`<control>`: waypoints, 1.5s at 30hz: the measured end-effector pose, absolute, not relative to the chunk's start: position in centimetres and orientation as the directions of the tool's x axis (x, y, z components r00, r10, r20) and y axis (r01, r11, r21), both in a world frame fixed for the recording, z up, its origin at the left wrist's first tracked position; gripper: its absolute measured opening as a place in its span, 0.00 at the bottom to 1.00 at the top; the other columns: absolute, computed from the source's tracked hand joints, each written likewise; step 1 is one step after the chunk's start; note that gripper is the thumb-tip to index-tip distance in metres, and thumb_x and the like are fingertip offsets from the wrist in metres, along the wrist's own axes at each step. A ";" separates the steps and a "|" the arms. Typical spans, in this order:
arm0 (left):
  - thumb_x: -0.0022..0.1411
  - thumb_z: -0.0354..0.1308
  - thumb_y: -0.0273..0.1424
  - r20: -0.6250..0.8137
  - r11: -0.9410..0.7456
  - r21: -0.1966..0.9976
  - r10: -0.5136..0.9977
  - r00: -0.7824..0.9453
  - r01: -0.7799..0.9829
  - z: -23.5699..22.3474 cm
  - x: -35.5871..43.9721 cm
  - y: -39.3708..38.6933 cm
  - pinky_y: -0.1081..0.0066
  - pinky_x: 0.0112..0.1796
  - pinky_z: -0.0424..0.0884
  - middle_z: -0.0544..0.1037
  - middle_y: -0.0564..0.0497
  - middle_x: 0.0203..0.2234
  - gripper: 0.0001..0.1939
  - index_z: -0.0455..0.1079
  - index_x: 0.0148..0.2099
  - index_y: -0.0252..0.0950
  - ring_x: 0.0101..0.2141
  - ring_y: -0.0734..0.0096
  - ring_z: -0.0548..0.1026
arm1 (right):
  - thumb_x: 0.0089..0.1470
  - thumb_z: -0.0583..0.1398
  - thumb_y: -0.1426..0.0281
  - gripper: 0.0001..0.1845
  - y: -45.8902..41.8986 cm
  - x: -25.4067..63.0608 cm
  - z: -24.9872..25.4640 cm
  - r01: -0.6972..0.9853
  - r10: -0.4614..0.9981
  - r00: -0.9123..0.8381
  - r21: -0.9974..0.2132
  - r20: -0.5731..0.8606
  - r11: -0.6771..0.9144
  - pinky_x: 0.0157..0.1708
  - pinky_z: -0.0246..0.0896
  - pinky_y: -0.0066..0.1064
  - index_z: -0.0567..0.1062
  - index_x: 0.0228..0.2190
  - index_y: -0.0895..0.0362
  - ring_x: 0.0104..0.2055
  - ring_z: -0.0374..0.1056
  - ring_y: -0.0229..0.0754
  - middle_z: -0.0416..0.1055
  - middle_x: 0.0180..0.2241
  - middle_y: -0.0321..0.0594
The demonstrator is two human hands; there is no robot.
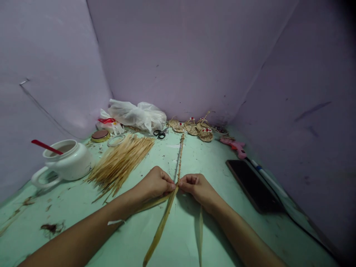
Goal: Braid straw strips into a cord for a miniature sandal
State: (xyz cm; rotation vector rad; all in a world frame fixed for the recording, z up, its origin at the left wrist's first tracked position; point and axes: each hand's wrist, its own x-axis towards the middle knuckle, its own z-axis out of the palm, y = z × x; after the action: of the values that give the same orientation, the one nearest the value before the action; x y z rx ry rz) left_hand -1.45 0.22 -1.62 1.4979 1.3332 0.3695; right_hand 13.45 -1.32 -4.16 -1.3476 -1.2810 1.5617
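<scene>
While the left hand (158,181) and the right hand (198,188), fingers nearly closed, pinch the near end of a thin braid (180,155), it runs right of the straw bundle (122,159), and the white pot (69,163) stands left of this bundle.

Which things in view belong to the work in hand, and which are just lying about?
In the work:
plaited strand, pinched by left hand and right hand
loose strips trailing from it
bundle of dry strips, likely material

Apparently just lying about:
phone
white pot
plastic bag
scissors
pink glue gun
beaded woven pieces
</scene>
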 end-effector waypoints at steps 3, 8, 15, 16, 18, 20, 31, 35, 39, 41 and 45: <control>0.40 0.52 0.29 -0.381 0.156 0.838 0.853 0.357 0.522 -1.5 -1.4 0.0 0.76 0.18 0.47 0.57 0.58 0.08 0.08 0.62 0.14 0.31 0.14 0.82 0.53 | 0.36 0.60 0.68 0.09 -1.3 13.4 -4.4 0.082 0.938 -0.219 -0.963 -0.269 -0.257 0.17 0.36 0.24 0.67 0.16 0.62 0.16 0.46 0.27 0.57 0.13 0.30; 0.39 0.53 0.30 -0.441 0.288 0.854 0.843 0.309 0.435 -1.6 -1.2 0.0 0.77 0.17 0.48 0.59 0.58 0.08 0.06 0.63 0.18 0.31 0.13 0.82 0.54 | 0.36 0.60 0.67 0.10 -1.3 13.3 -4.4 0.059 0.942 -0.220 -0.968 -0.252 -0.245 0.17 0.35 0.24 0.67 0.17 0.62 0.16 0.45 0.27 0.56 0.13 0.29; 0.36 0.52 0.25 -0.503 0.326 0.814 0.811 0.300 0.481 -1.8 -1.1 1.4 0.78 0.13 0.44 0.56 0.58 0.05 0.04 0.60 0.15 0.31 0.10 0.83 0.52 | 0.35 0.60 0.68 0.09 -1.2 13.3 -4.6 0.055 0.948 -0.217 -0.972 -0.234 -0.227 0.19 0.40 0.24 0.68 0.16 0.62 0.17 0.49 0.28 0.58 0.14 0.31; 0.36 0.52 0.25 -0.541 0.361 0.788 0.792 0.281 0.499 -1.8 -1.0 1.6 0.78 0.13 0.44 0.56 0.58 0.05 0.05 0.59 0.14 0.32 0.10 0.83 0.52 | 0.35 0.60 0.69 0.09 -1.2 13.2 -4.7 0.054 0.949 -0.217 -0.973 -0.229 -0.223 0.19 0.41 0.24 0.68 0.16 0.62 0.17 0.50 0.28 0.59 0.14 0.31; 0.37 0.51 0.25 -0.628 0.461 0.739 0.735 0.255 0.491 -1.7 -0.8 1.6 0.78 0.12 0.45 0.58 0.57 0.05 0.06 0.58 0.13 0.31 0.09 0.82 0.53 | 0.35 0.60 0.70 0.08 -1.3 13.1 -4.6 0.045 0.951 -0.208 -0.974 -0.227 -0.222 0.19 0.42 0.24 0.68 0.16 0.62 0.18 0.51 0.28 0.60 0.14 0.32; 0.39 0.51 0.25 -0.693 0.557 0.709 0.666 0.277 0.433 -1.6 -0.6 1.5 0.78 0.13 0.49 0.61 0.54 0.06 0.06 0.60 0.15 0.30 0.09 0.81 0.56 | 0.35 0.60 0.70 0.07 -1.3 13.0 -4.4 0.025 0.950 -0.201 -0.971 -0.238 -0.238 0.20 0.43 0.24 0.68 0.17 0.62 0.18 0.52 0.29 0.61 0.15 0.33; 0.42 0.57 0.32 -0.543 0.412 0.804 0.803 0.245 0.430 -1.4 0.0 0.3 0.80 0.11 0.45 0.60 0.60 0.05 0.09 0.62 0.27 0.34 0.07 0.82 0.54 | 0.32 0.62 0.69 0.09 -1.4 13.7 -3.3 0.006 0.913 -0.218 -0.936 -0.345 -0.352 0.14 0.31 0.24 0.68 0.18 0.61 0.12 0.42 0.25 0.56 0.11 0.27; 0.42 0.57 0.32 -0.572 0.478 0.819 0.723 0.386 0.318 -1.6 -0.1 0.3 0.81 0.11 0.49 0.63 0.58 0.08 0.09 0.62 0.26 0.33 0.09 0.82 0.58 | 0.33 0.61 0.71 0.08 -1.4 13.8 -3.3 -0.035 0.902 -0.233 -0.924 -0.363 -0.381 0.14 0.31 0.23 0.66 0.19 0.61 0.12 0.43 0.25 0.56 0.11 0.27; 0.41 0.57 0.35 -0.554 0.428 0.827 0.729 0.402 0.363 -2.2 -0.6 0.7 0.80 0.10 0.47 0.63 0.57 0.09 0.11 0.63 0.23 0.31 0.08 0.84 0.56 | 0.36 0.59 0.69 0.08 -1.3 14.0 -3.6 -0.043 0.874 -0.309 -0.913 -0.374 -0.406 0.13 0.29 0.23 0.65 0.18 0.61 0.12 0.43 0.25 0.57 0.12 0.28; 0.42 0.56 0.34 -0.541 0.395 0.827 0.751 0.378 0.399 -2.3 -0.7 0.9 0.80 0.10 0.43 0.61 0.58 0.07 0.10 0.65 0.22 0.31 0.08 0.85 0.52 | 0.36 0.59 0.68 0.09 -1.3 14.2 -3.6 -0.054 0.854 -0.352 -0.903 -0.382 -0.427 0.12 0.29 0.23 0.64 0.17 0.60 0.12 0.43 0.25 0.59 0.13 0.29; 0.41 0.55 0.31 -0.524 0.381 0.836 0.769 0.367 0.396 -1.8 -0.3 0.9 0.79 0.11 0.42 0.60 0.58 0.06 0.07 0.65 0.21 0.30 0.08 0.85 0.51 | 0.36 0.61 0.65 0.12 -1.2 14.7 -3.6 -0.066 0.835 -0.397 -0.895 -0.382 -0.441 0.12 0.27 0.23 0.64 0.17 0.60 0.11 0.40 0.25 0.53 0.11 0.27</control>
State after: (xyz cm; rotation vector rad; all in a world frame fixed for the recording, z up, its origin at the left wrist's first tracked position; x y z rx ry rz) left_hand -0.29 0.93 -1.81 1.2284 1.2438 0.3397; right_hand 14.74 -1.16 -3.60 -1.1901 -1.1238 1.8960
